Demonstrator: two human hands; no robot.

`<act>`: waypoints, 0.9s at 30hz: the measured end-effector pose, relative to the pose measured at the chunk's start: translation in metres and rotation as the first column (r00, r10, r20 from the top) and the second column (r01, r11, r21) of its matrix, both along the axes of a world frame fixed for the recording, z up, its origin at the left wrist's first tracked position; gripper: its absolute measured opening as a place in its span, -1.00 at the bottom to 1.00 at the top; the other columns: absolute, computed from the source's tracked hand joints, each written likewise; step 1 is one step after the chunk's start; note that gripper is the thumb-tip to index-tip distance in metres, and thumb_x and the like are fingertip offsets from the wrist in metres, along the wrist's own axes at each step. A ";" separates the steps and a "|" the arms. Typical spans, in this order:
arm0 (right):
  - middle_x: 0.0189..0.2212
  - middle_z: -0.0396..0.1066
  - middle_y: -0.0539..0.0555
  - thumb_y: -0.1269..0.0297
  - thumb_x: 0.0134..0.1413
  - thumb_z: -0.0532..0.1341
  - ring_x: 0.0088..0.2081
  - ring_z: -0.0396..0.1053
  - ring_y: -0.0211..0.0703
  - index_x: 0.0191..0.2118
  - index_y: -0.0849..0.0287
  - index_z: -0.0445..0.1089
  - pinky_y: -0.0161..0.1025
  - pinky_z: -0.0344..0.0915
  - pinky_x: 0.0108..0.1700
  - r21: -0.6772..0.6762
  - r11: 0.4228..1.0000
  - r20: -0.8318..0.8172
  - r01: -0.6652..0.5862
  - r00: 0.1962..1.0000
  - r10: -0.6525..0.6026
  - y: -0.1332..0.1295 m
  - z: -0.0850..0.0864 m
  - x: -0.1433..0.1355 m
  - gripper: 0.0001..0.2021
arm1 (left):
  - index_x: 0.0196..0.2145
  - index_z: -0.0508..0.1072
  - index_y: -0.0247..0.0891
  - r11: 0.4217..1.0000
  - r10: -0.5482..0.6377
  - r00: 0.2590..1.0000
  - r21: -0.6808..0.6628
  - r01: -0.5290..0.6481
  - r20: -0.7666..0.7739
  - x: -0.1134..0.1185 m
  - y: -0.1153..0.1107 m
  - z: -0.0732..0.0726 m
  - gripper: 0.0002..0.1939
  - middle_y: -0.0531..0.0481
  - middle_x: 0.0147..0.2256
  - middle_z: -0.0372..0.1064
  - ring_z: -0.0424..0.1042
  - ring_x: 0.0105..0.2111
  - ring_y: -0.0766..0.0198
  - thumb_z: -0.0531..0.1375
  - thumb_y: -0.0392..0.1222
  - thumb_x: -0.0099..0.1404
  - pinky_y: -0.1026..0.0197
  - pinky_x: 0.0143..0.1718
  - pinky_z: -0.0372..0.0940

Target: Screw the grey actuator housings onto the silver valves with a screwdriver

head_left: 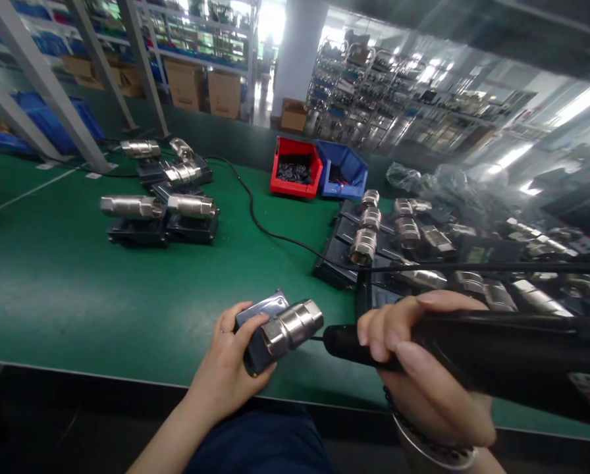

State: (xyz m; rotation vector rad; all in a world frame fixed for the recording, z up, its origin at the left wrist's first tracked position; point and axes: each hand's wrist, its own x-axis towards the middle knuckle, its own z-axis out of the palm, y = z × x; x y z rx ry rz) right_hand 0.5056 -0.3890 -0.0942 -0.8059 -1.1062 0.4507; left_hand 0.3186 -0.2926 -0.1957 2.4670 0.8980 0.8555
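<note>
My left hand (233,355) grips a dark box with a shiny metal pipe fitting (295,327) on it, tilted near the bench's front edge. Its fingers wrap the box's side and press near the fitting. In my right hand (413,349) is a black electric screwdriver (497,355), held level and pointing left. The thin bit (317,338) reaches the fitting's lower right; whether it touches a screw there I cannot tell. A black cord (270,232) runs across the green bench behind both hands.
Similar units (191,214) stand at the back left, and many more (369,237) crowd the right. A red bin (296,187) of small dark parts and a blue bin (344,187) sit at the back. Clear plastic wrap (443,184) lies behind the right group. Grey posts (53,85) rise at left.
</note>
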 end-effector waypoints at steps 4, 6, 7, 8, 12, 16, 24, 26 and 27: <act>-0.51 0.26 -0.09 0.40 0.20 0.24 -0.52 0.25 -0.26 0.00 0.04 0.30 -0.21 0.32 -0.41 0.005 1.000 0.012 0.025 1.000 -0.025 0.000 -0.001 -0.001 -0.72 | 0.08 0.15 -0.02 1.000 -0.012 1.000 -0.017 0.012 -0.006 -0.001 -0.001 -0.001 -0.29 -0.16 0.10 0.05 0.23 0.08 -0.13 0.32 -0.36 0.02 -0.25 0.00 0.39; -0.51 0.26 -0.08 0.41 0.18 0.24 -0.52 0.24 -0.26 -0.01 0.04 0.30 -0.19 0.31 -0.42 -0.003 0.999 0.022 0.042 0.999 -0.042 -0.001 -0.001 -0.001 -0.72 | 0.08 0.14 -0.03 1.000 -0.014 1.000 -0.022 0.014 -0.003 -0.001 -0.001 -0.001 -0.31 -0.17 0.11 0.03 0.21 0.09 -0.14 0.31 -0.35 0.04 -0.25 0.00 0.39; -0.51 0.27 -0.08 0.41 0.17 0.25 -0.52 0.24 -0.26 -0.02 0.05 0.30 -0.19 0.31 -0.42 -0.006 0.999 0.025 0.048 0.999 -0.048 -0.002 -0.001 -0.001 -0.72 | 0.08 0.14 -0.04 1.000 -0.017 1.000 -0.025 0.016 -0.006 -0.001 -0.002 -0.001 -0.32 -0.18 0.11 0.03 0.21 0.09 -0.14 0.31 -0.35 0.05 -0.26 0.00 0.39; -0.50 0.27 -0.08 0.40 0.17 0.25 -0.52 0.24 -0.26 -0.02 0.05 0.30 -0.19 0.31 -0.41 -0.009 0.999 0.029 0.050 0.998 -0.050 -0.003 0.000 -0.001 -0.73 | 0.08 0.14 -0.04 0.999 -0.018 1.000 -0.027 0.018 -0.007 -0.001 -0.002 -0.001 -0.32 -0.18 0.11 0.02 0.20 0.09 -0.13 0.31 -0.35 0.06 -0.26 0.01 0.38; -0.48 0.27 -0.08 0.40 0.20 0.24 -0.49 0.26 -0.28 -0.01 0.05 0.28 -0.18 0.31 -0.38 -0.027 1.000 0.050 0.017 0.999 -0.015 -0.005 0.001 0.001 -0.73 | 0.08 0.13 -0.05 0.999 -0.022 1.000 -0.030 0.021 -0.019 -0.002 -0.001 -0.002 -0.30 -0.17 0.11 0.01 0.19 0.09 -0.13 0.32 -0.35 0.04 -0.25 0.03 0.37; -0.47 0.27 -0.07 0.38 0.23 0.22 -0.48 0.28 -0.27 -0.04 0.07 0.27 -0.19 0.30 -0.39 -0.074 0.993 0.110 -0.088 0.989 0.096 -0.008 0.005 0.006 -0.78 | 0.08 0.13 -0.05 1.000 -0.023 0.999 -0.018 0.023 -0.025 -0.002 -0.001 -0.002 -0.30 -0.16 0.11 0.01 0.19 0.08 -0.11 0.31 -0.36 0.03 -0.22 0.01 0.39; -0.53 0.23 -0.11 0.37 0.21 0.23 -0.56 0.25 -0.30 -0.12 0.10 0.28 -0.24 0.27 -0.48 -0.093 0.982 0.150 -0.162 0.973 0.175 -0.001 0.008 0.005 -0.85 | 0.07 0.14 -0.06 1.000 -0.024 1.000 -0.003 0.024 -0.016 -0.002 -0.002 0.000 -0.31 -0.17 0.09 0.03 0.21 0.06 -0.10 0.32 -0.35 0.04 -0.23 0.01 0.39; -0.54 0.24 -0.10 0.37 0.18 0.24 -0.56 0.26 -0.29 -0.11 0.10 0.30 -0.22 0.28 -0.48 -0.075 0.981 0.171 -0.181 0.966 0.192 0.002 0.005 0.004 -0.83 | 0.07 0.14 -0.06 1.000 -0.029 1.000 -0.009 0.029 -0.010 -0.001 -0.001 0.000 -0.30 -0.18 0.09 0.03 0.21 0.06 -0.11 0.33 -0.35 0.03 -0.24 0.01 0.38; -0.54 0.25 -0.10 0.36 0.17 0.24 -0.56 0.27 -0.28 -0.10 0.10 0.32 -0.21 0.29 -0.48 -0.070 0.979 0.182 -0.191 0.963 0.201 0.003 0.003 0.004 -0.81 | 0.07 0.14 -0.05 0.999 -0.032 0.999 -0.017 0.032 -0.006 -0.001 -0.001 0.000 -0.29 -0.18 0.10 0.03 0.21 0.07 -0.12 0.34 -0.35 0.03 -0.25 0.01 0.38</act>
